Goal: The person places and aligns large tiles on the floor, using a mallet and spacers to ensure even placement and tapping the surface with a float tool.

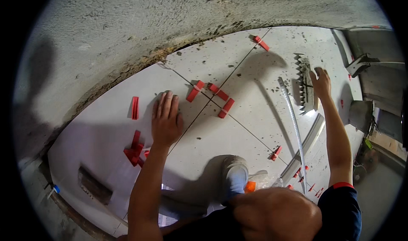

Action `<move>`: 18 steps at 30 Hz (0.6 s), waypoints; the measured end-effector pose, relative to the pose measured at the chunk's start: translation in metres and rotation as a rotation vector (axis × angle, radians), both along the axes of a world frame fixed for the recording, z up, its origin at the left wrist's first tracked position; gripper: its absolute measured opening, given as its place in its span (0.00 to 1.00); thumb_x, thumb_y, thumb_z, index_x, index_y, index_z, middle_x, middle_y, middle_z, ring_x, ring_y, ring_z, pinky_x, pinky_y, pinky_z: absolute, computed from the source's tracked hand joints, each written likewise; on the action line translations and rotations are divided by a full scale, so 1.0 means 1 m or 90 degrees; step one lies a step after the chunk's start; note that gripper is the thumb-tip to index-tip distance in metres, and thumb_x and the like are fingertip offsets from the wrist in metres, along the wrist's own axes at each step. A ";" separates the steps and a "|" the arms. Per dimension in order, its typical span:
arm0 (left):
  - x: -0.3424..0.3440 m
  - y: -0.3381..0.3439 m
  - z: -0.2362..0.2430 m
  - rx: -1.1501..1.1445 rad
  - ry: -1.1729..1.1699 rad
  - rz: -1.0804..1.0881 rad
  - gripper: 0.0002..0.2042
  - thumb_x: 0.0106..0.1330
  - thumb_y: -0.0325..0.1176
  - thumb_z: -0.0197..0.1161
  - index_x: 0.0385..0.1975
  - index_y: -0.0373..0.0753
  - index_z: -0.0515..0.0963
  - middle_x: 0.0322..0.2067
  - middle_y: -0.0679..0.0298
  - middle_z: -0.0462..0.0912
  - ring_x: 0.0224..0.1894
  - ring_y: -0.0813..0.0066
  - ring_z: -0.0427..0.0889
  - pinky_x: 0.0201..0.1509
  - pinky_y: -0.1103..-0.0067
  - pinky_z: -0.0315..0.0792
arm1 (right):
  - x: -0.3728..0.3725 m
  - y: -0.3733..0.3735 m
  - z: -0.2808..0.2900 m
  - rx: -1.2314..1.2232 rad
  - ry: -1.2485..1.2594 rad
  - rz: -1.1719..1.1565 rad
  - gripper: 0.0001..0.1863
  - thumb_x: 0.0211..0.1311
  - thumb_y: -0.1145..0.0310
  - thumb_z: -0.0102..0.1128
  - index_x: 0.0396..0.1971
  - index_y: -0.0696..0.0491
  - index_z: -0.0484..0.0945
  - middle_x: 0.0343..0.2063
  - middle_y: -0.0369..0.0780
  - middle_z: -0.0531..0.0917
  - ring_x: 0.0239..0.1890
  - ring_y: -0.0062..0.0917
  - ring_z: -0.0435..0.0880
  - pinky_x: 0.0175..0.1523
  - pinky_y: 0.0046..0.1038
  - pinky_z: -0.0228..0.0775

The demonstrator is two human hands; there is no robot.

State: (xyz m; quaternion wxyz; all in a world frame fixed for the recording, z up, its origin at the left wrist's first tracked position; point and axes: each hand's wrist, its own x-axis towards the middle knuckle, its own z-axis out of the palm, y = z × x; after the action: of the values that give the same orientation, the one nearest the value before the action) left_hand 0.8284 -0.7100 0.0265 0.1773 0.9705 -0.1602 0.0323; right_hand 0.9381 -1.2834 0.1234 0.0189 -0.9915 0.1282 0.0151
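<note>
My left hand (165, 121) lies flat with fingers stretched on the pale floor tiles (193, 143), left of a joint. My right hand (321, 82) is closed at the back of a notched trowel (304, 84), whose toothed edge points left; its grip is partly hidden by the fingers. Red tile-levelling wedges (219, 92) with pale clips straddle the crossing of the joints. A loose red wedge (134, 108) lies beyond my left hand, and a small pile of wedges (135, 149) sits left of my forearm.
A rough grey wall (170, 19) curves along the far side, with mortar crumbs at its foot. Left of the trowel lies a thin pale rod (292, 113), beside a metal straightedge (306, 143). A grey bucket (361, 115) stands right. My shoe (235, 173) rests on the tiles.
</note>
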 end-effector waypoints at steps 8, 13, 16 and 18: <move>-0.001 0.001 -0.002 0.004 -0.005 -0.004 0.25 0.69 0.38 0.50 0.66 0.37 0.69 0.69 0.53 0.65 0.72 0.54 0.62 0.75 0.57 0.54 | 0.045 0.141 -0.035 0.234 -0.025 0.149 0.21 0.66 0.59 0.61 0.54 0.55 0.78 0.53 0.48 0.79 0.57 0.45 0.78 0.60 0.39 0.70; 0.000 -0.001 -0.003 0.036 0.016 -0.006 0.27 0.68 0.38 0.51 0.67 0.36 0.67 0.71 0.54 0.62 0.74 0.55 0.59 0.77 0.57 0.50 | 0.079 0.147 -0.049 0.204 -0.048 0.112 0.23 0.66 0.58 0.61 0.56 0.57 0.77 0.54 0.51 0.78 0.56 0.46 0.78 0.60 0.40 0.71; -0.001 -0.001 -0.003 0.009 -0.010 -0.018 0.28 0.67 0.37 0.52 0.67 0.36 0.66 0.71 0.54 0.61 0.74 0.54 0.58 0.77 0.57 0.50 | 0.099 0.149 -0.058 0.280 -0.026 0.113 0.26 0.62 0.52 0.66 0.52 0.56 0.78 0.50 0.50 0.79 0.54 0.46 0.79 0.58 0.40 0.72; -0.001 -0.001 -0.003 0.019 -0.003 -0.018 0.28 0.67 0.37 0.52 0.67 0.36 0.66 0.71 0.53 0.62 0.74 0.54 0.59 0.76 0.57 0.51 | 0.108 0.155 -0.067 0.261 0.026 0.117 0.25 0.61 0.51 0.67 0.48 0.57 0.79 0.47 0.49 0.80 0.51 0.45 0.80 0.55 0.40 0.72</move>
State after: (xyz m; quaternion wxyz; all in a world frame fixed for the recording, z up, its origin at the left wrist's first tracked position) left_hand 0.8271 -0.7106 0.0236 0.1627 0.9707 -0.1744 0.0296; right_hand 1.0462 -1.1281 0.0561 0.2156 -0.9739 0.0319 0.0628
